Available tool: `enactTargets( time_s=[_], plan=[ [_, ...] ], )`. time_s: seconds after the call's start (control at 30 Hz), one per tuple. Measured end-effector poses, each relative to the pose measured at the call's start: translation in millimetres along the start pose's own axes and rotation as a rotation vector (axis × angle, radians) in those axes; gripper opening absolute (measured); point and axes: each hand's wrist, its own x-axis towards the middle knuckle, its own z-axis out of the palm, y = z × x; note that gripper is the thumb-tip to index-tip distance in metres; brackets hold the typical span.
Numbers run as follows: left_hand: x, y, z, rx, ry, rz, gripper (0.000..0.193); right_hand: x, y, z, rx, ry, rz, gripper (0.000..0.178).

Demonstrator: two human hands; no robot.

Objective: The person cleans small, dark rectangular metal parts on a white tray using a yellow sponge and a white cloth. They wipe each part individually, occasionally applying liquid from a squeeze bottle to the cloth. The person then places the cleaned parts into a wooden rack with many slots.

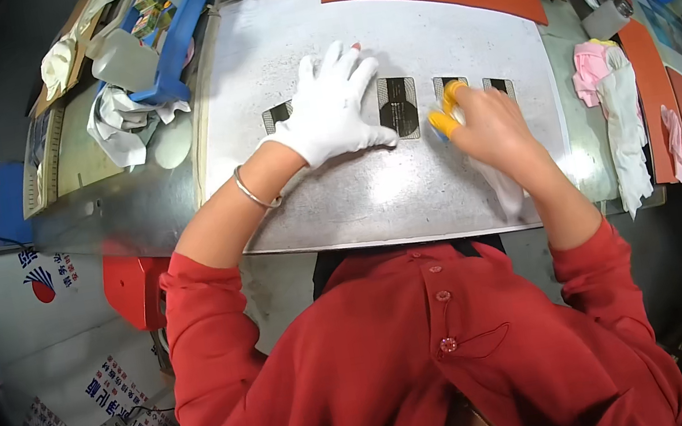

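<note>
Red shirt (354, 353) nearest; blk panel (398, 106) laid long axis fore-aft, R of splayed L hand (332, 112) (nearer); cloth (503, 187) gripped by R hand (492, 122).

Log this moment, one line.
left hand: white-gloved, spread over white surface; right hand: holding white cloth, yellow finger covers; dark panel: between hands

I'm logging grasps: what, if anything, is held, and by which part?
The right hand holds a white cloth, apparently by its far end. The spread left hand grasps nothing.
</note>
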Motion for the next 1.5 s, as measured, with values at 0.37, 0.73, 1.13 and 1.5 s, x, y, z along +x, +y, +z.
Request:
enactTargets(
  time_s=[0.37,0.73,1.13,1.5],
  plan=[
    [-7,-4,13,-0.011,0.013,-0.078,0.087,86,-14,42,-0.007,0.023,0.007,0.018],
    [-4,-11,15,0.019,-0.044,0.018,0.077,63,-25,54,-0.024,0.083,0.0,0.019],
    [1,-8,5,0.101,-0.077,0.146,0.097,28,-28,60,0.042,0.024,-0.022,0.02],
    [-7,-18,-7,0.049,-0.218,0.097,0.111,-8,-33,56,-0.022,-0.065,-0.151,0.022]
  ],
)
